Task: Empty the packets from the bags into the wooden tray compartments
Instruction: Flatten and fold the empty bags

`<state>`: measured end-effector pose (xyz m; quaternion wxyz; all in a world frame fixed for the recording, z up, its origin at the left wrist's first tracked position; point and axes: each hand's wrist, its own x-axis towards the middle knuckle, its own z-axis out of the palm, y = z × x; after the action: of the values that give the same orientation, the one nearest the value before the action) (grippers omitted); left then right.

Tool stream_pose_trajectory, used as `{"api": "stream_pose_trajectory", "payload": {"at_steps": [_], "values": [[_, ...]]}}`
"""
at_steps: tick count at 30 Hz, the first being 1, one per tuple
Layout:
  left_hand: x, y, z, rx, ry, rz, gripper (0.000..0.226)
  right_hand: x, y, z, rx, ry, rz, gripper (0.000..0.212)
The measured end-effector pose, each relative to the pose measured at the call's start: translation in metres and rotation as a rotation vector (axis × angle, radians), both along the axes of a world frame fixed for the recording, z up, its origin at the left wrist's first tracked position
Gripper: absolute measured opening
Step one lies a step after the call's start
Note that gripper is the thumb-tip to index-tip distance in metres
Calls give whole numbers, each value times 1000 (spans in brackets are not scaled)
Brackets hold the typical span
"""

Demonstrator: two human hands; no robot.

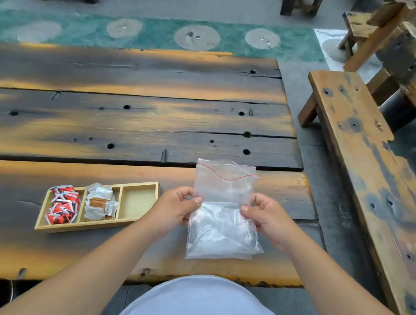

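clear zip bag (222,209) held upright; wooden tray (98,225) right compartment empty

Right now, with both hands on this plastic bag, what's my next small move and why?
Probably pull open the red zip strip: both hands pinch the clear bag mid-height, and the tray's right compartment sits empty.

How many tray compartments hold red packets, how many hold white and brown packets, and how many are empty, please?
Red packets: 1
White and brown packets: 1
Empty compartment: 1
Total in the wooden tray: 3
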<state>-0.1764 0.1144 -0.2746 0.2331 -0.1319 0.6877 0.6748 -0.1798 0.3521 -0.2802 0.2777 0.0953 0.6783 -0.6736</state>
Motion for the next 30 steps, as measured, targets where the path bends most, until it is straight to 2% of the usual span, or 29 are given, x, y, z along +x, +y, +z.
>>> {"api": "stream_pose_trajectory", "payload": {"at_steps": [4,7,11,13,17,20,21,23,25,30], "values": [[7,-3,4,205,-25,50,18,9,1,-1,-175,13,-44,16],[12,-2,10,318,-27,64,23,14,1,3,-228,-2,-76,26],[14,-3,14,354,-33,107,42,16,3,8,-368,-85,-119,43],[14,-1,14,357,-8,105,39,16,2,10,-391,-104,-178,46],[14,6,11,223,14,31,8,13,-4,11,-247,-66,-116,33],[14,8,8,164,61,15,29,12,-10,10,-263,-93,-121,20],[14,8,9,172,63,22,33,13,-10,9,-278,-104,-109,23],[14,5,8,219,60,47,40,13,-11,8,-272,-166,-43,45],[13,1,8,242,68,75,44,13,-11,8,-204,-224,57,57],[14,-6,5,195,93,165,56,7,-22,7,-129,-152,25,43]]}}
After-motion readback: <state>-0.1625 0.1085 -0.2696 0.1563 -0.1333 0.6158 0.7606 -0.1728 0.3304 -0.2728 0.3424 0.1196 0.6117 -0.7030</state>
